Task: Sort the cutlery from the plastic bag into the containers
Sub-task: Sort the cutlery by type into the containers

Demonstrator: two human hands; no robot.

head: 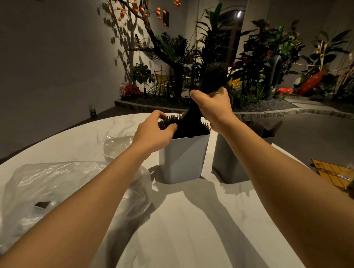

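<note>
The white marbled tabletop [187,226] carries all task items. The clear plastic bag [46,184] lies crumpled at the near left, under the left forearm. It appears largely emptied, but a dark shape shows through the film and cannot be identified.

Two tall containers stand side by side beyond the bag. The light grey container [183,158] is central. The dark grey container [228,163] stands just to its right, not touching it.

The right hand [212,107] holds a bundle [210,78] of black cutlery above the light grey container, with its fingers [194,94] closed tightly round the middle. The lower end of the bundle reaches into the container mouth, so the step in hand is judged to be seating this batch.

The left hand [153,130] is at the near-left rim. Its fingers [171,127] are curled and pinch the tops of the standing cutlery [201,128], probably to hold these pieces aside and make room.

Limits of view:
- The bundle is dark and blurred against the foliage, so the piece type cannot be determined. Tines show on the standing pieces.
- The right forearm covers part of the dark grey container, and its contents are hard to make out.
- A yellow board [332,172] is cut off at the right edge.
</note>
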